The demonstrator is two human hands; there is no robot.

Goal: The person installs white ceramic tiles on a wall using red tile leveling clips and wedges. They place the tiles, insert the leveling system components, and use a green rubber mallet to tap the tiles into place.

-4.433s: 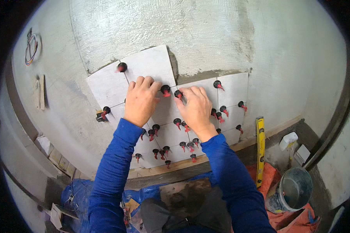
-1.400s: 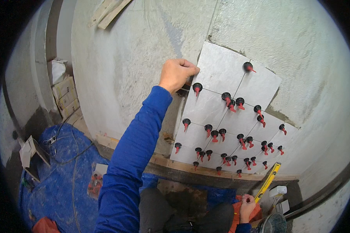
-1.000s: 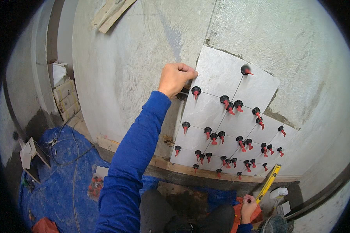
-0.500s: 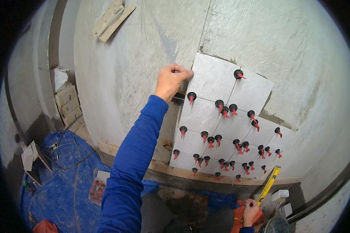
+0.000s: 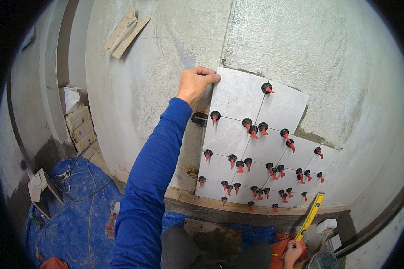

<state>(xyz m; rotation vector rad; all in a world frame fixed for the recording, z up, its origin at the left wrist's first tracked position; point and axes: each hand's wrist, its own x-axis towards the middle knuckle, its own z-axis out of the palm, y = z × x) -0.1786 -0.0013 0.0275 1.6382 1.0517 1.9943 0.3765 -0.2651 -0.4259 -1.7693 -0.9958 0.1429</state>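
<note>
My left hand [image 5: 195,85] is raised to the wall, its thumb and fingers pinched at the upper left edge of a light grey marbled tile [image 5: 236,95]. Whether something small sits between these fingertips is hidden. Black round leveling clips with red handles, such as the one on the top joint [image 5: 267,88], are set along the joints of the tiles below and beside it. Down at the lower right, my right hand [image 5: 292,252] is closed beside the lower end of a yellow spirit level [image 5: 310,216], over an orange bag [image 5: 303,249]. What its fingers hold cannot be made out.
A dark electrical box [image 5: 199,118] sits in the wall left of the tiles. Wooden pieces [image 5: 126,33] stick out higher up. Blue sheeting [image 5: 78,219] with a cable covers the floor at left, near stacked boxes [image 5: 80,127]. A bucket [image 5: 323,260] stands at lower right.
The view has shifted slightly, moving the tiles left in the picture. My left hand stays at the tile's upper left edge. My right hand has moved slightly lower beside the spirit level.
</note>
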